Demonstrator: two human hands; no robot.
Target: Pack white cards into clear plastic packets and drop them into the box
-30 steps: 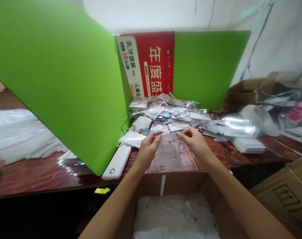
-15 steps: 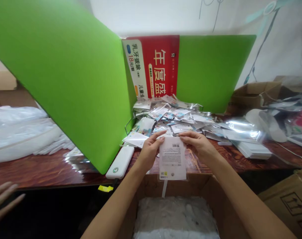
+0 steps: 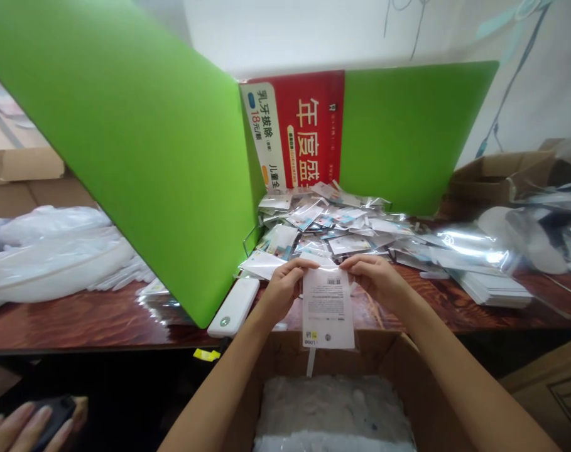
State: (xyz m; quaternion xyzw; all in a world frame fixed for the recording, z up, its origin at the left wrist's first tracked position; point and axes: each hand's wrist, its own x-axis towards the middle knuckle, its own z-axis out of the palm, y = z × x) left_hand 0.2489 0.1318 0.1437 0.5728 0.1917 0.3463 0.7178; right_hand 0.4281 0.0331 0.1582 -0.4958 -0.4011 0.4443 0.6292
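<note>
A white printed card in a clear plastic sleeve hangs upright between my hands, its small print upside down to me. My left hand pinches its top left corner, thumb against fingers. At the top right corner my right hand is closed on the same sleeve. Just beyond the fingers lies a heap of similar sleeved cards on the dark red wooden table. Below the card, an open cardboard box holds a whitish, plastic-covered mass. A narrow white strip shows under the sleeve.
Green panels stand left and behind, with a red poster between them. A white power bank lies by the left panel. White card stacks sit right. At lower left, another person's hand holds a dark object.
The view has shifted slightly, so the panels and table appear further right. The sleeved card sits a little lower in my hands' grip. The other person's hand now shows a dark object.
</note>
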